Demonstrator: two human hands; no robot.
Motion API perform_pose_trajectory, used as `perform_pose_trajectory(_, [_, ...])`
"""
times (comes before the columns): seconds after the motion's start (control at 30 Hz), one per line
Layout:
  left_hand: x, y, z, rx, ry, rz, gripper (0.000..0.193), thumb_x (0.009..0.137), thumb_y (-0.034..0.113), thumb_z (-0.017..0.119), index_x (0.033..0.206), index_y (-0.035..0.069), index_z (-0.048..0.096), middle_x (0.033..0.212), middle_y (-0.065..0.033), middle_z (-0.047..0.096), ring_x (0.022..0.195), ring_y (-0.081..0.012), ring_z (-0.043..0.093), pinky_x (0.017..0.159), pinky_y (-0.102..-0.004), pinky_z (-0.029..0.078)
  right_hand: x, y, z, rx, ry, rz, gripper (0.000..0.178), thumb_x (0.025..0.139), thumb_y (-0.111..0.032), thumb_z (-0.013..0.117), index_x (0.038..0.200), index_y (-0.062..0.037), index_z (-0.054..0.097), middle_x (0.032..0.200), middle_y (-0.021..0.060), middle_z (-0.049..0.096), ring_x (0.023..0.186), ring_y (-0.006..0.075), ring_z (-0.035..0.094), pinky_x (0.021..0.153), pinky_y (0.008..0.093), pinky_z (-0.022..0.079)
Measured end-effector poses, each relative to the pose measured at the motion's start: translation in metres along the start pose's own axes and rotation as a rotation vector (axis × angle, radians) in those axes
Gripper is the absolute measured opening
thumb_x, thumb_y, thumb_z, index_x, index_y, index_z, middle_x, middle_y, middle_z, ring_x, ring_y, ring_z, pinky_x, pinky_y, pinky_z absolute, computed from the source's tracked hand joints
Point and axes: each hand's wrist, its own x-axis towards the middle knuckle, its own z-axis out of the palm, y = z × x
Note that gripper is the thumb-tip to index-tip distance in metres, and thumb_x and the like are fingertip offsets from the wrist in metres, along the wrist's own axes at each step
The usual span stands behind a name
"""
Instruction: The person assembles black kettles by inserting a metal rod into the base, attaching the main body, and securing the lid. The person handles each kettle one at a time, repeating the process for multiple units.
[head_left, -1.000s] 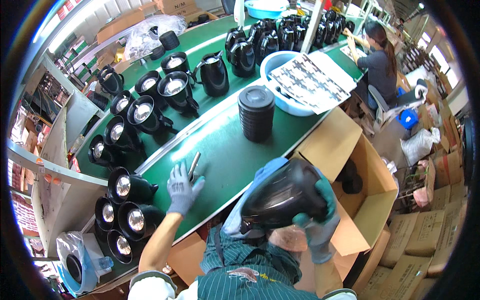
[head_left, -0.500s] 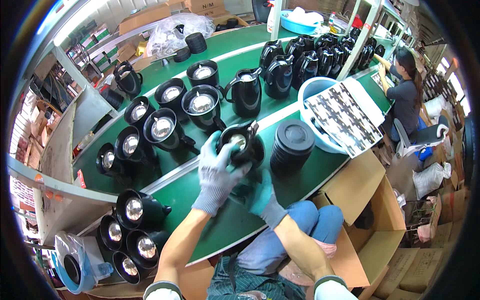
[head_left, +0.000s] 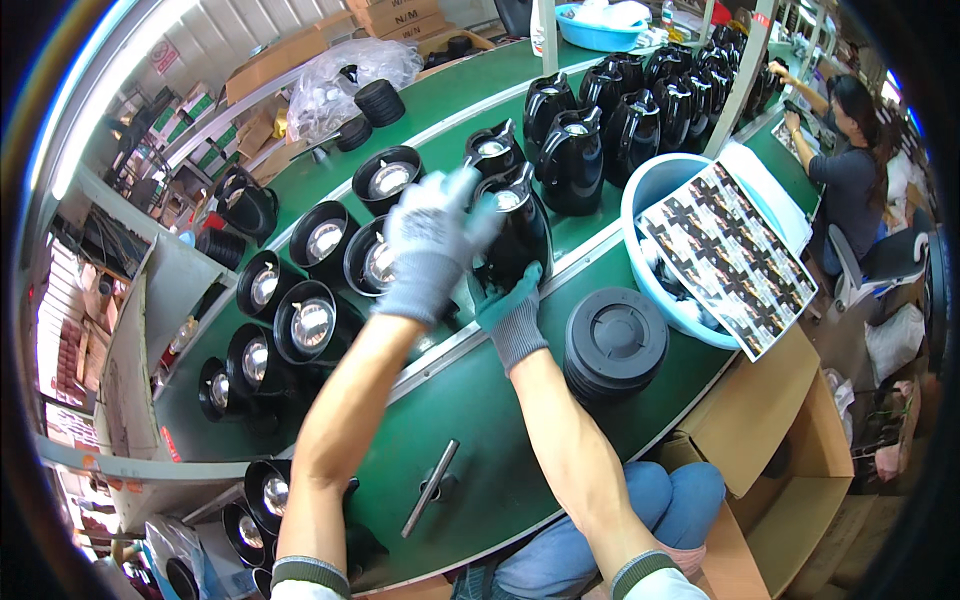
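Observation:
A glossy black jug [head_left: 520, 240] with a silvery insert in its mouth stands upright on the green work surface. My right hand [head_left: 507, 300], in a teal-and-grey glove, is closed around its lower side. Just left of the jug's top, my left hand [head_left: 428, 235] hovers in a grey glove, blurred, its fingers apart with nothing visible in them. Behind the held jug is another black jug [head_left: 492, 150]. Left of my hands stand several wide-mouthed black jug bodies [head_left: 312, 322] with shiny inserts. A metal bar [head_left: 431, 488] on a dark mount shows between my forearms.
A stack of round black lids [head_left: 615, 345] sits right of my right hand. Beyond it, a light blue basin [head_left: 640, 200] carries a patterned sheet [head_left: 725, 250]. Finished-looking black jugs [head_left: 632, 135] crowd the far side. An open carton [head_left: 790, 500] is at lower right; a co-worker [head_left: 850, 150] sits beyond.
The jug has moved from the near strip to the far side of the metal divider, beside other jugs. My left hand has come off it. The metal bar has come into view.

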Motion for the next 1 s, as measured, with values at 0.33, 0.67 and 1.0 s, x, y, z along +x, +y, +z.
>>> perform_pose_trajectory(0.33, [0.081,-0.094,0.034,0.525,-0.596,-0.330,0.060,0.073,0.034,0.088,0.125,0.011,0.073,0.129,-0.0173,0.071,0.118,-0.0309,0.070,0.101,-0.0429,0.056,0.024,0.034,-0.018,0.044,0.145,0.113,0.084,0.102,-0.068,0.042,0.163,-0.0117,0.029,0.162,0.0162,0.041,0.141,0.0354,0.050,0.121,0.0503,0.035])
perform_pose_trajectory(0.67, [0.074,-0.073,-0.052,0.438,-0.011,0.059,0.033,0.081,0.024,0.078,0.113,0.014,0.075,0.105,-0.0137,0.072,0.101,-0.0331,0.069,0.090,-0.0453,0.054,-0.237,-0.020,-0.009,-0.778,-0.272,-0.268,0.047,0.110,-0.016,0.050,0.154,-0.0009,0.044,0.143,0.0168,0.059,0.129,0.0275,0.061,0.108,0.0404,0.050])
perform_pose_trajectory(1.0, [-0.084,0.081,-0.248,0.196,0.036,0.388,0.034,0.072,0.015,0.080,0.104,0.011,0.072,0.104,-0.0095,0.069,0.103,-0.0346,0.067,0.095,-0.0455,0.053,-0.291,-0.081,0.154,-2.238,-0.641,-1.804,0.082,0.079,-0.036,0.083,0.149,-0.0126,0.048,0.158,0.0185,0.039,0.145,0.0393,0.040,0.115,0.0557,0.036])
